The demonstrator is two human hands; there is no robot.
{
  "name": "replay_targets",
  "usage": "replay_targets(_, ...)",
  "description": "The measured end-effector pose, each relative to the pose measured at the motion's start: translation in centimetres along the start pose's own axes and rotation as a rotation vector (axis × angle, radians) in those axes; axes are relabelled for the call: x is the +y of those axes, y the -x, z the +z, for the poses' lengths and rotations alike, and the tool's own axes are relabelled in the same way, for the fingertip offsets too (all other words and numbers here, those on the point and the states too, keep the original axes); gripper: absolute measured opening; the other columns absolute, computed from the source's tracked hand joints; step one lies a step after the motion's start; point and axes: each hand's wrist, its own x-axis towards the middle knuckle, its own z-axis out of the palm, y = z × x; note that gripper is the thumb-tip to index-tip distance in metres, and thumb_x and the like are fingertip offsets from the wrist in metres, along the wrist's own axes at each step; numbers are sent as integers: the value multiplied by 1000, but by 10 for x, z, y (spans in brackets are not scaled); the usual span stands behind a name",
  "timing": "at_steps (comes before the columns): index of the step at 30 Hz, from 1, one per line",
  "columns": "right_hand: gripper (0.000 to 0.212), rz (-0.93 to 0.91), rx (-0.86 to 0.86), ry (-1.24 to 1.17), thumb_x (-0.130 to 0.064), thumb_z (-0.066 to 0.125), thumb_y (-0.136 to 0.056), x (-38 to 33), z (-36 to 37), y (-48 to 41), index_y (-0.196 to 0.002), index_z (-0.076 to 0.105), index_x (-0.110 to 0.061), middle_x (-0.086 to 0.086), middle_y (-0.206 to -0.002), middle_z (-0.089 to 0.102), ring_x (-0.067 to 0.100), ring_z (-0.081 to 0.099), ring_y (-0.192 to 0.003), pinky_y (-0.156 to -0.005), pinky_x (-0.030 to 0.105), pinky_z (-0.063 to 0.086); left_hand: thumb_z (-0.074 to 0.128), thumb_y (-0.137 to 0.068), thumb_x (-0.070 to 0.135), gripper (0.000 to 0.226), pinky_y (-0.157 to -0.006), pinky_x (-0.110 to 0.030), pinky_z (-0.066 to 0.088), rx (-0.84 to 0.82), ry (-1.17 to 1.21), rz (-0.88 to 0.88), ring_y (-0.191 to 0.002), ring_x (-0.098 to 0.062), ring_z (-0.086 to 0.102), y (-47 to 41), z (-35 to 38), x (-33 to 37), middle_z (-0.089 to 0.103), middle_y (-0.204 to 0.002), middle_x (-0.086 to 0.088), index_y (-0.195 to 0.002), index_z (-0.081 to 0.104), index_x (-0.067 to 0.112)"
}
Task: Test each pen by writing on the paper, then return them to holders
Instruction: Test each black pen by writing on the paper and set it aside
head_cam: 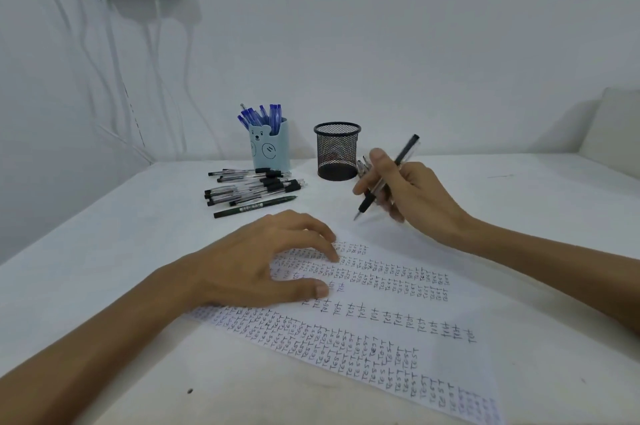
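The testing step is in hand: the right hand [408,196] pinches a black pen [367,203] between thumb and fingers [362,186], tip down and lifted just off the far edge of the paper [381,338], which lies near on the desk [519,203]. The left hand [273,258] rests on the sheet's left part, fingers spread, pinning it. Next, I judge, the tip must come down on a bare strip between the rows of "TEST", then the pen goes to the mesh holder [337,153] or the bear cup [268,147] of blue pens [259,116]. A pile of black pens [252,187] waits far left. Clear pen ends show behind the right thumb; whether that hand holds them is unclear. The mesh holder's contents are hard to read, and the paper's near right corner is cut off.
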Motion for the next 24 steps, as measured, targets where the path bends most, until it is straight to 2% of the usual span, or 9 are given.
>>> replay_targets(2, 66, 101, -59, -121, -59, 41, -102, 2, -2, 4, -93, 77, -4, 17, -67, 63, 26, 60, -54, -44, 28, 43, 66, -94, 61, 41, -112, -34, 43, -4, 17, -1, -135, 0, 48, 0, 0, 0, 52, -141, 27, -130, 65, 41)
replay_targets(4, 63, 197, -132, -201, -55, 49, -100, 3, -3, 9, -97, 74, 3, 22, -78, 72, 31, 69, -62, -47, 28, 49, 67, -94, 61, 44, -112, -35, 44, -6, 16, 10, -136, -1, 48, 0, 0, 1, 51, -142, 27, -132, 64, 40)
replay_targets(8, 28, 223, -203, -165, -28, 72, -93, 4, -2, 17, -90, 69, 0, 15, -78, 72, 28, 68, -64, -47, 26, 46, 64, -96, 60, 44, -114, -39, 42, -43, 19, 13, -141, -1, 44, 0, 0, 4, 44, -149, 28, -138, 58, 47)
replay_targets(13, 27, 226, -267, -214, -19, 60, -101, 0, -3, 24, -100, 70, 6, 24, -87, 75, 28, 69, -66, -48, 24, 48, 63, -96, 62, 48, -117, -37, 39, -83, 5, 36, -145, 2, 37, 0, 2, 10, 38, -154, 31, -142, 54, 51)
replay_targets(15, 15, 211, -273, -168, -10, 63, -98, 1, -3, 26, -95, 69, 3, 19, -80, 73, 23, 61, -60, -43, 23, 42, 62, -96, 63, 48, -117, -36, 39, -82, 0, 41, -145, 2, 37, -1, 3, 10, 38, -153, 32, -142, 54, 51)
replay_targets(17, 8, 186, -257, -90, -3, 65, -94, 2, -3, 27, -88, 68, 1, 15, -71, 69, 18, 54, -54, -46, 23, 42, 62, -96, 62, 48, -117, -36, 39, -85, 0, 43, -144, 2, 37, 0, 2, 10, 38, -153, 32, -142, 54, 50)
replay_targets(20, 11, 113, -238, 50, -2, 66, -88, 2, -2, 29, -80, 66, 5, 11, -60, 66, 16, 50, -52, -52, 22, 43, 62, -95, 63, 49, -118, -36, 38, -90, -5, 42, -144, 3, 36, -1, 3, 10, 38, -152, 32, -142, 54, 50)
replay_targets(24, 13, 95, -227, 60, -1, 66, -86, 3, 2, 27, -76, 63, 8, 10, -54, 63, 16, 50, -50, -53, 21, 42, 63, -95, 63, 48, -118, -36, 38, -87, 1, 45, -144, 3, 37, 0, 2, 9, 38, -152, 32, -141, 55, 50)
